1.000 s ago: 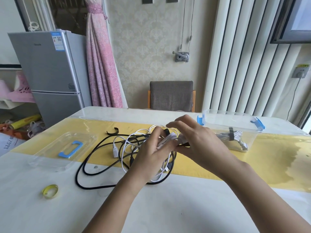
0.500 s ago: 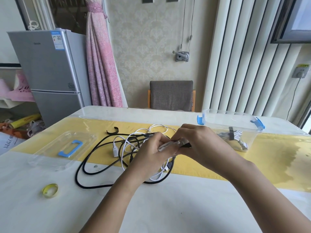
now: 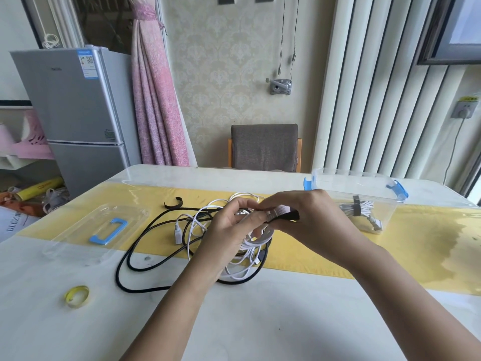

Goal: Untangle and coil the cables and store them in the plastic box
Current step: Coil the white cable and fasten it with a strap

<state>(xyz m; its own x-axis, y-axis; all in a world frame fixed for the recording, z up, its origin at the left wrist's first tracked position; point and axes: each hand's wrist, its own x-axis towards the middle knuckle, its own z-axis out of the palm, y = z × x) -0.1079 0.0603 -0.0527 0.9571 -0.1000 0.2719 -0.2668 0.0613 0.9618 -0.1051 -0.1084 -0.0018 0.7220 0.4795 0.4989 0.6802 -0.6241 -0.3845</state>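
Over the last second your hands have dropped a little and closed in on each other, and the strap [image 3: 282, 213] now lies drawn across the top of the white cable coil [image 3: 260, 239], where before it was only being fed round it. Your left hand [image 3: 229, 230] has its fingers curled round the coil, holding the loops together just above the table [image 3: 260, 321]. Your right hand [image 3: 315, 217] pinches the strap's free end between thumb and fingers, against the bundle. I judge the wrap nearly closed and this coil about ready to be fastened and carried over. The plastic box [image 3: 390, 220] stands open at your right, near the hands, with one tied bundle [image 3: 363, 208] already inside. The black cable [image 3: 135, 259] has not moved: it sprawls loose on the table under and left of your hands, with a loose white lead [image 3: 192, 230] among its loops, so both look not yet coiled. A second strap [image 3: 173, 203] waits beyond them, and the lid [image 3: 78, 243] lies apart at your left
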